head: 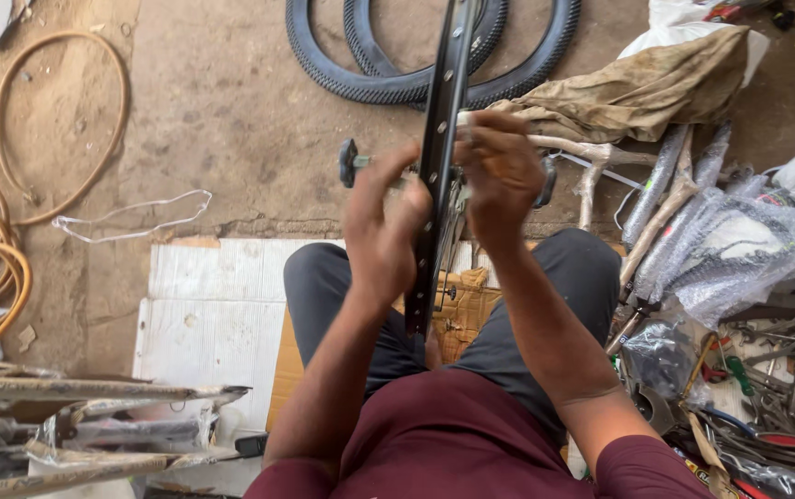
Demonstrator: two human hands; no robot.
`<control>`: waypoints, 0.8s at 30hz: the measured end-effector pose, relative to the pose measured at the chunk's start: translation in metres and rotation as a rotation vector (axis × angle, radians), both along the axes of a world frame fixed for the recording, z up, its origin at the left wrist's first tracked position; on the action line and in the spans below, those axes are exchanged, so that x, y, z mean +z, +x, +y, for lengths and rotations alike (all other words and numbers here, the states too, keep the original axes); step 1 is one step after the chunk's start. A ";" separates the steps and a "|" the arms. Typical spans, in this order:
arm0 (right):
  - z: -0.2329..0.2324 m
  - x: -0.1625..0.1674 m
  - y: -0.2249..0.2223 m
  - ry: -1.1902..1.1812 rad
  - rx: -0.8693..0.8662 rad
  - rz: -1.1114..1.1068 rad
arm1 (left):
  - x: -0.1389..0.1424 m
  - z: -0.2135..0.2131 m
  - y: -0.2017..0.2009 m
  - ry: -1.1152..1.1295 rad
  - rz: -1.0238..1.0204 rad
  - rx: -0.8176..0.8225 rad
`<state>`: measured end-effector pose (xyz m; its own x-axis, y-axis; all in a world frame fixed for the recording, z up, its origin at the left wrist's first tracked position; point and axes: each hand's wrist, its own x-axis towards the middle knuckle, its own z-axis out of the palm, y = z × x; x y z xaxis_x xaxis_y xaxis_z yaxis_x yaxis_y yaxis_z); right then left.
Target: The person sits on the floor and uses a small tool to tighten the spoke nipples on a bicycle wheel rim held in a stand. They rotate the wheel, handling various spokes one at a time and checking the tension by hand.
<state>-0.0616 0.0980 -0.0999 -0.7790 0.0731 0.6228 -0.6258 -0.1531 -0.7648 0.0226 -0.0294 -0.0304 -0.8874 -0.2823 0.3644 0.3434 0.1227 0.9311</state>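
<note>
A black bicycle wheel rim (442, 111) stands upright on edge between my knees, running from my lap up to the top of the view. My left hand (384, 226) grips it from the left, fingers curled against the rim. My right hand (499, 171) closes on it from the right, near the hub axle (351, 162) that sticks out sideways. Thin spokes show behind the hands. What the fingers pinch between them is hidden.
Two black tyres (388, 83) lie on the dirt floor ahead. A brown cloth (638, 88) and bubble-wrapped frame parts (739, 249) lie at right, above a heap of tools (786, 370). Tan tubing (9, 212) coils at left. White board (213, 314) and cardboard (462, 305) lie under my legs.
</note>
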 end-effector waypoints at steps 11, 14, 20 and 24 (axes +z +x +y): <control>0.009 -0.020 -0.012 0.206 0.292 0.038 | -0.016 -0.001 -0.003 -0.328 0.056 0.118; 0.016 -0.018 -0.015 0.165 0.407 -0.017 | -0.015 0.000 -0.006 -0.306 0.053 0.107; 0.010 -0.008 -0.014 0.107 0.575 -0.252 | -0.018 -0.005 -0.004 -0.228 0.059 0.122; 0.004 -0.001 -0.018 0.002 0.829 -0.223 | -0.021 -0.009 0.002 -0.316 0.089 0.186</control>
<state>-0.0796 0.1016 -0.1012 -0.6845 -0.5749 0.4483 -0.1477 -0.4928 -0.8575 0.0249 -0.0381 -0.0514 -0.7924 -0.2970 0.5328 0.3663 0.4668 0.8050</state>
